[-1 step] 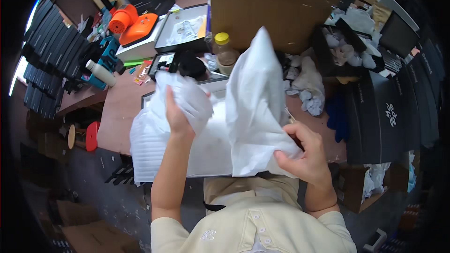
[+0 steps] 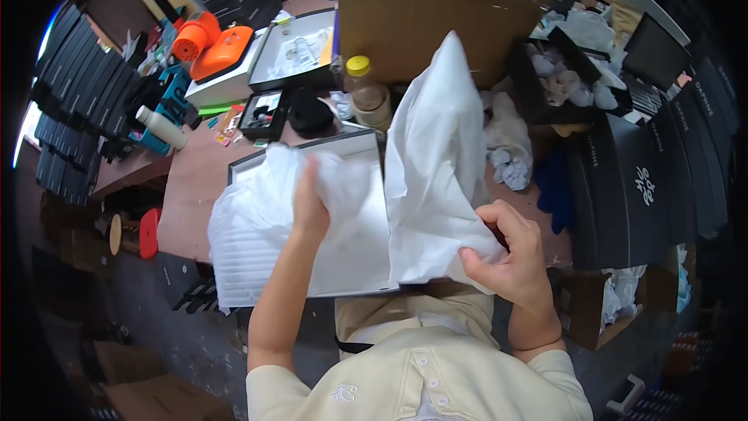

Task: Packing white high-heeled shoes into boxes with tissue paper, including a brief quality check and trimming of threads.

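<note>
My right hand (image 2: pixel 510 253) pinches the lower right corner of a soft white sheet (image 2: pixel 436 148), cloth or paper, which stands up in a tall peak. Crumpled thin white wrapping (image 2: pixel 343 183) is in my left hand (image 2: pixel 312 203). The thumb side of that hand shows, while its fingers are mostly hidden behind the wrapping and blurred. Under both hands lies a shallow box with a dark rim (image 2: pixel 304 143) and a white inside. Ribbed white packing material (image 2: pixel 238 273) hangs over the box's near left edge.
A jar with a yellow lid (image 2: pixel 366 93) stands behind the box. Left of it are a black rounded object (image 2: pixel 310 113), a white bottle (image 2: pixel 161 126) and an orange device (image 2: pixel 210 45). A large cardboard box (image 2: pixel 436 12) blocks the back; black boxes (image 2: pixel 623 195) stand right.
My left hand has moved slightly right with the wrapping, which sits a little lower. The white sheet's peak has shifted slightly up and right. My right hand keeps its pinch.
</note>
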Tool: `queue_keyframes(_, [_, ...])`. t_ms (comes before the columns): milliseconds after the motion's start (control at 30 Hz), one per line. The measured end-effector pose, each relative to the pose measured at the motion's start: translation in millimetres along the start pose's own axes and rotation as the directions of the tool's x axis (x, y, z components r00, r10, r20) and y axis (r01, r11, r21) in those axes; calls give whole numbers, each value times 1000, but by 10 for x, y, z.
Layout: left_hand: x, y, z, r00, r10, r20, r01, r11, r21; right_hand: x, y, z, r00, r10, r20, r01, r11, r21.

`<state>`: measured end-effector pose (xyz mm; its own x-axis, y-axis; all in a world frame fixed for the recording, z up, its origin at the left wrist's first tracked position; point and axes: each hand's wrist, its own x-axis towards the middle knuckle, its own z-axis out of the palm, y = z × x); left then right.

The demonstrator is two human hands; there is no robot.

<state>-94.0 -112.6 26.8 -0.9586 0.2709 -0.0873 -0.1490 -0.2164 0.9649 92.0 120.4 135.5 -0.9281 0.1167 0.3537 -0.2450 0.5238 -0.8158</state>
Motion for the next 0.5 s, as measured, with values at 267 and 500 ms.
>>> queue_keyframes(267, [-39,569,868,863,49,503,45,984,-173,282,216,-95,862,-306,405,338,941,-7])
queue_keyframes(500, [80,288,478,998,-61,11,58,856,-513,-178,387,141,719,-365,-591,296,931,-216])
